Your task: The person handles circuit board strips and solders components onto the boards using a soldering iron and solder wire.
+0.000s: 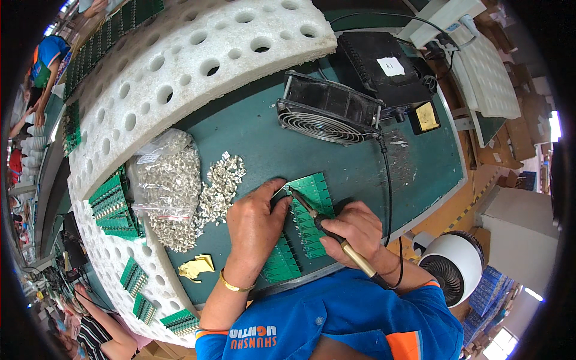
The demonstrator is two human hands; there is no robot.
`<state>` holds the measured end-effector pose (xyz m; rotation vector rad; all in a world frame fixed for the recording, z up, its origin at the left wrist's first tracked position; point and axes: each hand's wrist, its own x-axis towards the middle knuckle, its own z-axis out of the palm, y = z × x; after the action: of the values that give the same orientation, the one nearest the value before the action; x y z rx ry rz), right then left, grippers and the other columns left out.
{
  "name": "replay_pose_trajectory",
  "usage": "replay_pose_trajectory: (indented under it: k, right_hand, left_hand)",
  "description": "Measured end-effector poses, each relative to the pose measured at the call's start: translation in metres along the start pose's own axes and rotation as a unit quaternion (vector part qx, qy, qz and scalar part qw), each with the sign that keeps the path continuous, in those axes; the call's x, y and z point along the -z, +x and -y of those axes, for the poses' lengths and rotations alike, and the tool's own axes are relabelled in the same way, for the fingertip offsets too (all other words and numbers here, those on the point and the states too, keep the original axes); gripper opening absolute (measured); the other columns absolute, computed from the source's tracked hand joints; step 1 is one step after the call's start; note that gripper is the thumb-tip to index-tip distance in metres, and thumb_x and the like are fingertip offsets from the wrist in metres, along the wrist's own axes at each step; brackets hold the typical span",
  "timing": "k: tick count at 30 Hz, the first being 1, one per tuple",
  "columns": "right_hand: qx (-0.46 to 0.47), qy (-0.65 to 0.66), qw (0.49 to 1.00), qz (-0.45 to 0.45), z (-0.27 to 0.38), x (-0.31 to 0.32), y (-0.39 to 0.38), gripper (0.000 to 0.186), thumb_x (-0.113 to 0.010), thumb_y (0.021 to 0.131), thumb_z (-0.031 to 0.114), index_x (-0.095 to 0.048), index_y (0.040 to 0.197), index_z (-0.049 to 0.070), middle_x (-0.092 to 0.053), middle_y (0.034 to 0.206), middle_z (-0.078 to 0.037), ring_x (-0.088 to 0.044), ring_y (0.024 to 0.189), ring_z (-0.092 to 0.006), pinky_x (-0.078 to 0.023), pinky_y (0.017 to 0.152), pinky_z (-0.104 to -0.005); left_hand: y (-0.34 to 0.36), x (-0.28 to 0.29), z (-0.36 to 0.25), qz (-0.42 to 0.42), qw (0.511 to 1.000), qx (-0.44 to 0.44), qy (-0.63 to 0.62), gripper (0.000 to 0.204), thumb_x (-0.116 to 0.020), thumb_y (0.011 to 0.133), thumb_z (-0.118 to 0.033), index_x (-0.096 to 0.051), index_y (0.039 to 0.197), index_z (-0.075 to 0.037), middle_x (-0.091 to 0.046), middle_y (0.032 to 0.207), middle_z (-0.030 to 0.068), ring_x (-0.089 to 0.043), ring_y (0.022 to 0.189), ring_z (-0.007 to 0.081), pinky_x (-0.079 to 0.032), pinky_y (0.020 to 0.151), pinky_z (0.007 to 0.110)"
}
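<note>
My right hand (pixel 354 231) grips a soldering iron (pixel 358 259) like a pen, its tip angled to the upper left edge of a green circuit board panel (pixel 312 231). Close to that tip, the thumb and forefinger of my left hand (pixel 255 219) are closed at the board's edge. What they pinch is too small to make out. A second green circuit board panel (pixel 280 263) lies partly under my left hand and beside the first. Left of my left hand is a loose heap of small white-and-metal parts (pixel 222 186), which look like connectors.
A clear plastic bag (pixel 168 174) of similar parts sits behind the heap. Holed white foam (pixel 186 54) borders the left and far sides, carrying green boards (pixel 114 204). A black fan (pixel 327 108), a black box (pixel 384 63) and a yellow sponge (pixel 426 117) stand at the back right; cables trail near my right arm.
</note>
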<state>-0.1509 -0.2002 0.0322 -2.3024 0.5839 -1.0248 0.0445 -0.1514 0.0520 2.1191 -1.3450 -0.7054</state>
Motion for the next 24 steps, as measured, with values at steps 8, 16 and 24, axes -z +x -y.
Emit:
replay_pose_trajectory:
  k: [8,16,24]
  right_hand:
    - [0.013,-0.014,1.000,-0.001,0.0007,-0.0012,0.0027,0.033,-0.082,0.065,0.008,-0.067,0.095,0.004,-0.063,0.071,-0.007,-0.060,0.059,-0.0220,-0.050,0.062,-0.0359]
    - [-0.009,0.019,1.000,-0.022,-0.0045,-0.0018,0.0013,0.028,-0.080,0.067,0.007,-0.067,0.092,0.003,-0.065,0.072,-0.008,-0.059,0.057,-0.0227,-0.049,0.060,-0.0351]
    - [-0.006,0.016,1.000,-0.011,-0.0038,-0.0014,0.0007,0.020,-0.075,0.080,0.012,-0.066,0.094,0.002,-0.064,0.071,-0.009,-0.059,0.058,-0.0258,-0.049,0.062,-0.0375]
  left_hand:
    - [-0.0003,-0.0049,0.0055,-0.035,0.999,-0.038,-0.016,0.030,-0.079,0.075,-0.011,-0.074,0.104,-0.007,-0.051,0.056,0.0083,-0.046,0.047,0.0147,-0.041,0.048,0.031]
    - [0.0000,-0.0050,0.0051,-0.034,0.999,-0.035,-0.019,0.030,-0.079,0.075,-0.010,-0.073,0.104,-0.007,-0.050,0.056,0.0080,-0.045,0.047,0.0142,-0.040,0.048,0.031]
    - [0.0005,-0.0049,0.0052,-0.035,0.998,-0.040,-0.020,0.030,-0.079,0.075,-0.011,-0.073,0.104,-0.007,-0.051,0.056,0.0078,-0.046,0.047,0.0152,-0.040,0.048,0.032]
